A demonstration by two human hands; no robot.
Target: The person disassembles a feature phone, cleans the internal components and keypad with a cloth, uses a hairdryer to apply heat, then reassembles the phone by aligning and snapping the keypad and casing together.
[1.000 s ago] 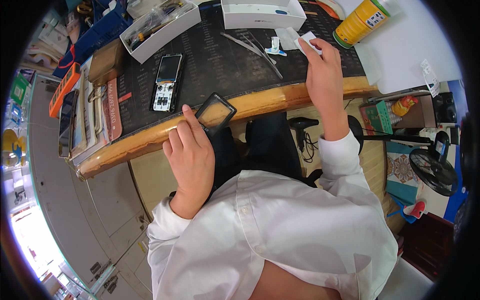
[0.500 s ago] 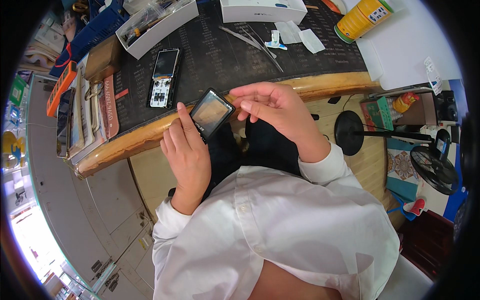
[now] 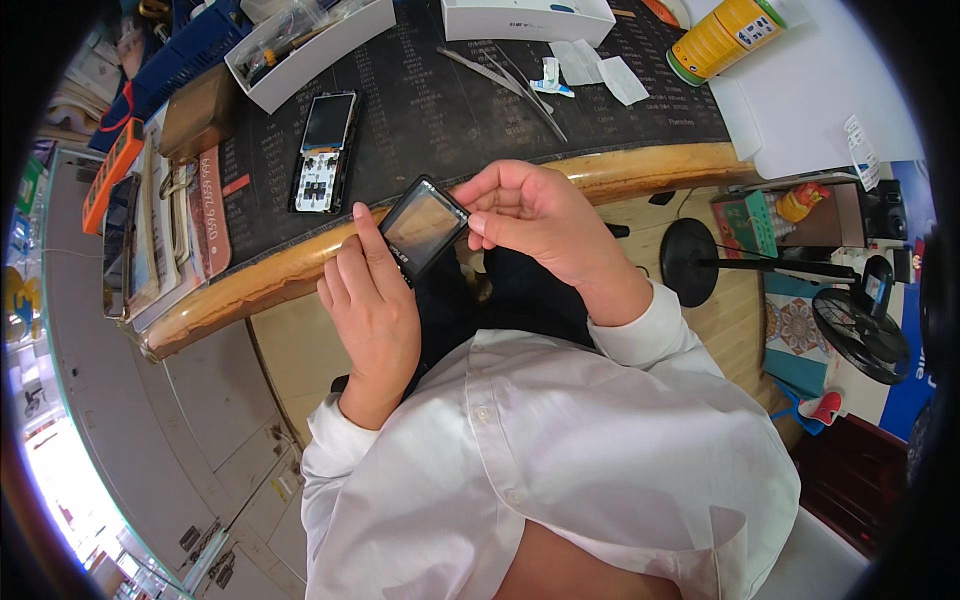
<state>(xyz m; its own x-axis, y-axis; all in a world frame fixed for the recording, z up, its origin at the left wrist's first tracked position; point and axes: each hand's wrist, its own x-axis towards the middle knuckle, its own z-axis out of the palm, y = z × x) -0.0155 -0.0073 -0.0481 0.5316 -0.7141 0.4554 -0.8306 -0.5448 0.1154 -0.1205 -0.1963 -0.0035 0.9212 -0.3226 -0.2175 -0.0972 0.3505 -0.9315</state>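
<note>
A black-framed phone faceplate (image 3: 424, 231) with a see-through window is tilted over my lap, just off the desk edge. My left hand (image 3: 372, 310) holds it along its left side, the index finger stretched up beside the frame and the thumb hidden. At its upper right edge, my right hand (image 3: 530, 213) has its thumb and fingertips closed on the frame. An opened keypad phone (image 3: 325, 155) lies on the desk beyond my left hand, its dark screen and white key board exposed.
On the dark desk mat lie metal tweezers (image 3: 500, 80) and white paper pieces (image 3: 600, 70). White boxes (image 3: 310, 50) stand at the back, with a yellow can (image 3: 722, 42) at the right. Papers and an orange meter (image 3: 112, 175) sit left. The desk has a rounded wooden edge (image 3: 640, 172).
My right hand has shifted slightly left, and its thumb and fingers have closed onto the faceplate's edge. The left hand keeps its hold almost unchanged.
</note>
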